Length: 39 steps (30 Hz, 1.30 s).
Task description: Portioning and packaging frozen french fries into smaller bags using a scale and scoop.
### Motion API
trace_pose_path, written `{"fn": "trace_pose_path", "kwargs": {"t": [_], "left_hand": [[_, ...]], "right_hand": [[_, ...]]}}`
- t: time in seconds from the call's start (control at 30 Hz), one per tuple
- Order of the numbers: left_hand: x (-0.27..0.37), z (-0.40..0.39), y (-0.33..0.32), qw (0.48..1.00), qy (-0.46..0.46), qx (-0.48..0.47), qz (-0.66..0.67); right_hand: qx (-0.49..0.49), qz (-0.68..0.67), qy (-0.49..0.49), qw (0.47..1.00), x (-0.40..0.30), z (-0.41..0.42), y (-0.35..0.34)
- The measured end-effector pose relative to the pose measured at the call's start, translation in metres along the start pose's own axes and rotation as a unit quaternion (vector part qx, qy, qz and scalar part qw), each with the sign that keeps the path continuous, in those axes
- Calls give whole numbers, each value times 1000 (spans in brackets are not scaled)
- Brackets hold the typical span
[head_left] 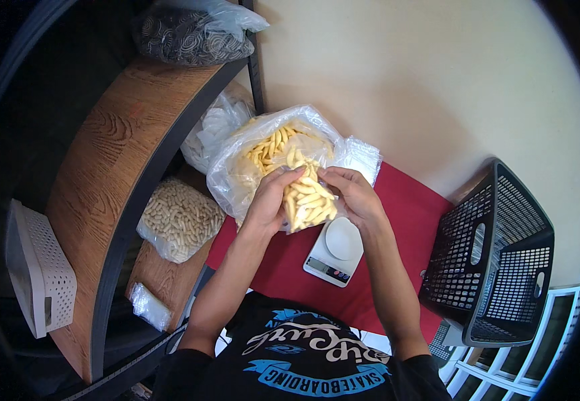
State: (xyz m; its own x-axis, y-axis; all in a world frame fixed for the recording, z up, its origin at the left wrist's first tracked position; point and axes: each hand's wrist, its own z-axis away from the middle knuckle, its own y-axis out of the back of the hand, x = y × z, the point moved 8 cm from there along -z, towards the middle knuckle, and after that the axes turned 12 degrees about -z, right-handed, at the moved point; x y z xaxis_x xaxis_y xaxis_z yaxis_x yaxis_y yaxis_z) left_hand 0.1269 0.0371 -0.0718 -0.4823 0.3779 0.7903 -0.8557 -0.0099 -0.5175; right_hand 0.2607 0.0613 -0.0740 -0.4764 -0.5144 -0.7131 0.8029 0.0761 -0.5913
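Between my hands is a small clear plastic bag (310,203) filled with pale yellow curved snack pieces. My left hand (272,198) grips its left side, thumb near the top. My right hand (351,193) pinches the upper right of the same bag. Behind it, a large clear plastic bag (227,165) stands wide open, holding many more yellow pieces (272,148). A white digital kitchen scale (320,250) with a round platform (344,238) lies just below the small bag, nothing on it. A stack of clear plastic bags (362,158) is beside the large bag.
A red cloth (405,200) covers the table. At right stands a black perforated basket (463,255). Wooden shelves (119,135) on the left bear a beige basket (56,273), a bag of pale pellet-like pieces (182,215), packed plastic bags (149,307) and a bag of dark spiral-patterned pieces (194,40).
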Motion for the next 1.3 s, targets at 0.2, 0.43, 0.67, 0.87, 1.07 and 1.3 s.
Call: {"fn": "trace_pose_path", "kwargs": {"t": [0.2,0.43,0.67,0.87,1.07,1.3], "left_hand": [[-7,-7,0,1000,28,5,14],[-8,-11,11,1000,10,21,-17],[2,-5,11,991,-78,102,-26],[8,-5,5,976,-171,117,-68],[-7,-8,0,994,-57,90,-31],[10,3,-9,991,-83,94,-43]], "right_hand": [[5,-46,39,998,1,-7,-2],[32,12,25,999,7,-12,3],[30,-29,26,999,2,0,-4],[-55,-96,-26,994,7,2,-6],[17,-85,10,996,14,-10,12],[-28,-144,-20,989,7,2,-11]]}}
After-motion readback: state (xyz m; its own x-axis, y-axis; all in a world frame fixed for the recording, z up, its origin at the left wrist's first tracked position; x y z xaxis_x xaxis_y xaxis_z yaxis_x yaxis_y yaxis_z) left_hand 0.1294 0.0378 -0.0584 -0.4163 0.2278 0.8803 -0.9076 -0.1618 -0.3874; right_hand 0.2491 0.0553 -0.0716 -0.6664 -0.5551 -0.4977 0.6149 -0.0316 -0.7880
